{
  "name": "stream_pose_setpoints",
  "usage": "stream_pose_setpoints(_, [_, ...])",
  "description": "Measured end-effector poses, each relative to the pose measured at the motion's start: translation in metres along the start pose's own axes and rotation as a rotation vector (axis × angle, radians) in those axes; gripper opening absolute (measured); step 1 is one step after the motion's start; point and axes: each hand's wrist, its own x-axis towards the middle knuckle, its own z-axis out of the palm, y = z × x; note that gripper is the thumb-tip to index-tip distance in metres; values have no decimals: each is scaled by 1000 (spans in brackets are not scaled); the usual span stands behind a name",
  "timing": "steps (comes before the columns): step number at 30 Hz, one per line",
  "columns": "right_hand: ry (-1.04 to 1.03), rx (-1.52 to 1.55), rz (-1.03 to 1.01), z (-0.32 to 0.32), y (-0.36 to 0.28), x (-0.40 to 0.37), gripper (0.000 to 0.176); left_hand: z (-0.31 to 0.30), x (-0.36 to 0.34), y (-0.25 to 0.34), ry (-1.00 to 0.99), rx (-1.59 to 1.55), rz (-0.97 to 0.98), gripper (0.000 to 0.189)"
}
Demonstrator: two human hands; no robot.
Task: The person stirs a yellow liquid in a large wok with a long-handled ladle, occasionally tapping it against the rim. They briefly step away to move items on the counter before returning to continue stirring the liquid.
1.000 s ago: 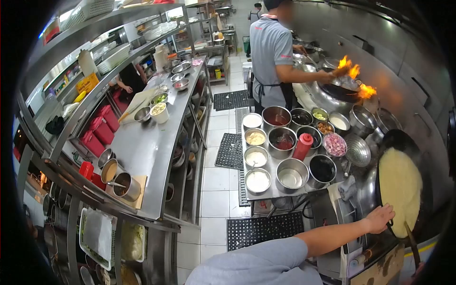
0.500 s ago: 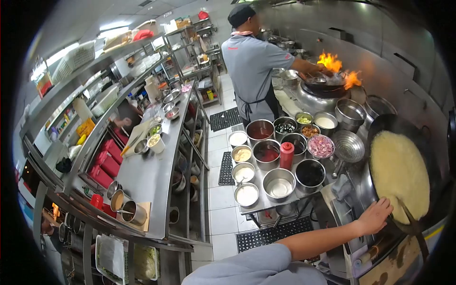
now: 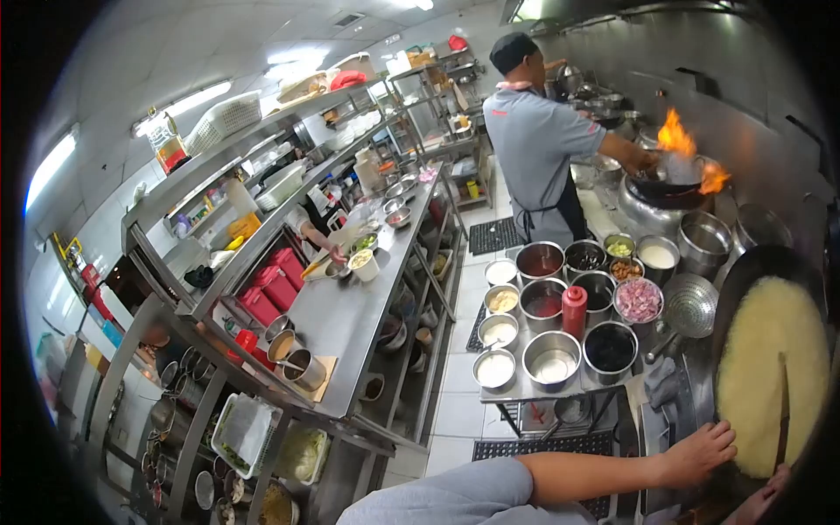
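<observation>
A large dark wok (image 3: 731, 328) at the right holds pale yellow, foamy liquid (image 3: 770, 350). My left hand (image 3: 700, 455) reaches in from below, its fingers curled at the wok's near left rim. Low at the right edge, my right hand (image 3: 763, 502) is partly cut off, closed around the lower end of a long-handled cooking utensil (image 3: 782, 411). The utensil slants up into the liquid, which hides its working end. A grey cloth (image 3: 662, 383) and a perforated strainer (image 3: 690, 304) lie left of the wok.
Left of the wok, a metal stand carries several sauce and ingredient pots (image 3: 553, 359) and a red squeeze bottle (image 3: 573, 311). Beyond it, a co-worker (image 3: 547, 149) works at a flaming wok (image 3: 665, 185). A long steel counter (image 3: 337, 302) with shelves runs along the left.
My view has turned left, shifting the scene rightward. My right hand has come into view at the utensil's handle, and the utensil now stands more upright in the liquid.
</observation>
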Motion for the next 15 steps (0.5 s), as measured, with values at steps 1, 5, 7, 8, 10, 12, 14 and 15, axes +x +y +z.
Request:
stream_pose_setpoints(1, [-40, -9, 20, -19, 34, -7, 34, -6, 0, 3, 30, 28, 2, 48])
stream_pose_setpoints(5, [-496, -11, 58, -186, 233, -28, 30, 0, -1, 2, 69, 42, -24, 39])
stream_pose_setpoints(7, [-519, -421, -54, -165, 205, -19, 32, 15, 0, -2, 83, 24, -22, 35])
stream_pose_setpoints(8, [-520, -679, -169, -146, 184, -11, 34, 21, -1, -3, 92, 13, -23, 33])
stream_pose_setpoints(10, [-434, -1116, -471, -107, 143, 0, 36, 18, -2, -2, 120, -1, -22, 30])
stream_pose_setpoints(12, [-318, -996, -565, -53, 100, 4, 26, 31, -2, -3, 139, -17, -19, 28])
stream_pose_setpoints(14, [-256, -392, -316, 16, 50, 0, 30, 44, -1, -4, 147, -20, -31, 30])
stream_pose_setpoints(15, [-216, -100, -181, 32, 37, -2, 43, 49, 1, -4, 152, -21, -28, 30])
